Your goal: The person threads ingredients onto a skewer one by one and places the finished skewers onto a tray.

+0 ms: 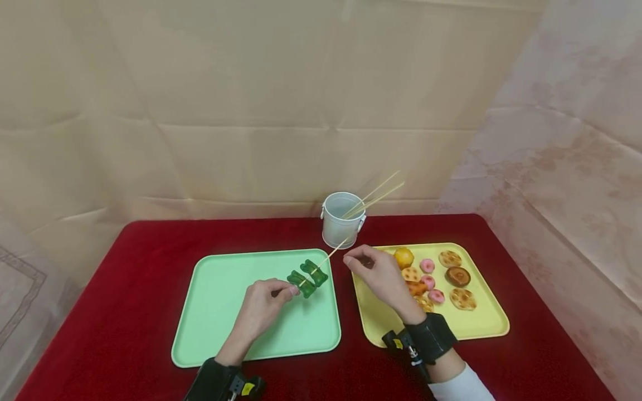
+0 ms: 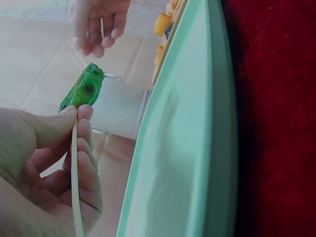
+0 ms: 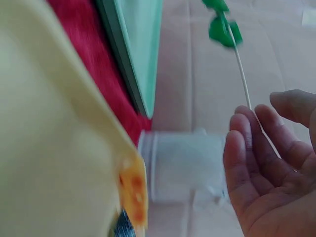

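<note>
Some sticks [image 1: 383,195] in a bucket [image 1: 337,230]

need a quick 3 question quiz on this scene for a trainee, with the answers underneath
1. How many green pieces are on the skewer?
2. True or false: the left hand holds that skewer.
3. What do the pink rings lie on?

Key:
1. Two.
2. True.
3. The yellow tray.
</note>
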Tool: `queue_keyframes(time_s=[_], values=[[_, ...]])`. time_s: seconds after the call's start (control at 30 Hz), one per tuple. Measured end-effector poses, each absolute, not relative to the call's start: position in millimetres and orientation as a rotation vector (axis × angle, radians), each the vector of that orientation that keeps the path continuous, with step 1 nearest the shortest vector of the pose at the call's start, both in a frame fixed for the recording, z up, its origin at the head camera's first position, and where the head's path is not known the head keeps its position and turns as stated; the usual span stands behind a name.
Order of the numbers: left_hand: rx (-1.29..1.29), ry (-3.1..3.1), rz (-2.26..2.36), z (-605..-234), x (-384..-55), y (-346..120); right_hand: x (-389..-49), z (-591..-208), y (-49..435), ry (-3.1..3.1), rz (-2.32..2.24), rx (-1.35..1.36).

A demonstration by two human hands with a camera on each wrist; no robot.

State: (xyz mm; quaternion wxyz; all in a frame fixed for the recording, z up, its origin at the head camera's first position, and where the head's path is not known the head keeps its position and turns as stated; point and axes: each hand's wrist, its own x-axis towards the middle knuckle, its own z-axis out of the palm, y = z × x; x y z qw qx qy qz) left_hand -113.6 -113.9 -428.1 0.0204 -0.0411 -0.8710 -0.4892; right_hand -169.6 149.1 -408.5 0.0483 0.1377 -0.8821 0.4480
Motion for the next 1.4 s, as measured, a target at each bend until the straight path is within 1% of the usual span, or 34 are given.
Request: queue_keyframes(time_s=[0.1,0.23,0.43,0.63,0.77,1.03,1.4], values=[[-0.111,-2.71,-1.515,-427,-113,-116,-174,-405,164,-2.721,1.316,0.371],[-0.096,-2.725,-1.497,-425,-113,-120,-181,-404,183,-2.779,1.129,0.35],[-0.078,-2.745,-1.477,-423,-114,-125,-194,-407,198,-2.861,0.826,0.488],[-0.059,-2.744,-1.473,-425,-113,-131,-209,-410,196,-2.875,0.631,0.778],[-0.042,-2.743,-1.48,-427,-112,-134,-217,-410,191,-2.902,0.547,0.912],[0.017,-2.758,-1.493,-430,-108,-136,-225,-412,183,-2.997,0.405,1.004],[0.001,-2.747,-1.508,-434,-107,-134,-228,-414,184,-2.974,0.334,1.038]])
